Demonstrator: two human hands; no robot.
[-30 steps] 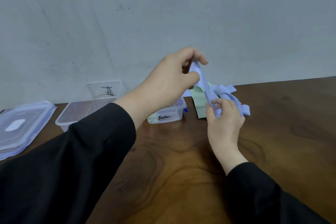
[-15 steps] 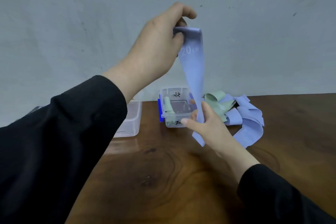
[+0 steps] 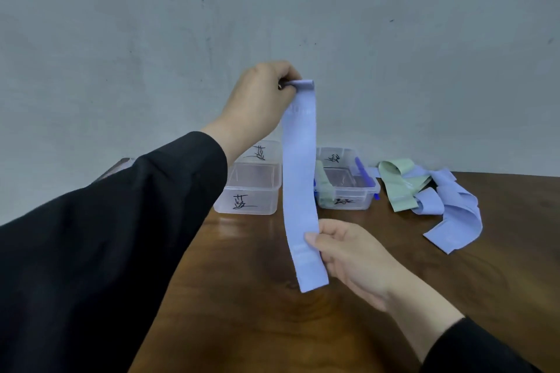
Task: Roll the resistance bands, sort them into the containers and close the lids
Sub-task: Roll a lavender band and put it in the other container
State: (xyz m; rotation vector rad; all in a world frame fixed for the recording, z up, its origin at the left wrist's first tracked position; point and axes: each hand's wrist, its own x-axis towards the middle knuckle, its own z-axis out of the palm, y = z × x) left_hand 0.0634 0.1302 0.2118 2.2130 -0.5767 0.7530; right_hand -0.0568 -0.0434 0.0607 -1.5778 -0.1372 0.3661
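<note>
A blue resistance band (image 3: 300, 185) is being held up in the air, above the wooden table (image 3: 394, 297) and in front of the two open containers. Its top end is being pinched by the left hand (image 3: 260, 100), with the fingers curled over the fold at the top; its lower part is being pinched between thumb and fingers of the right hand (image 3: 348, 254), with a short tail left hanging below that grip. The band's long axis is being kept nearly upright, so the whole free length is lying between the two grips, with the left hand above and the right hand below and nearer the free end. Rolling is judged to be the step now being prepared, and the lower end, close to the right hand, looks the likelier place for it to be started, though the top fold could serve as well.

Behind the band, the left clear container (image 3: 248, 188) is being left without a lid and appears to hold nothing; black handwriting is showing on its front wall. The right clear container (image 3: 348, 191), with blue clips on its sides, is holding what looks like a rolled green band (image 3: 324, 188) against its left wall. To the right of it, a loose pile of blue and green bands (image 3: 436, 200) is lying on the table, not yet rolled. No lid is plainly being shown.
</note>
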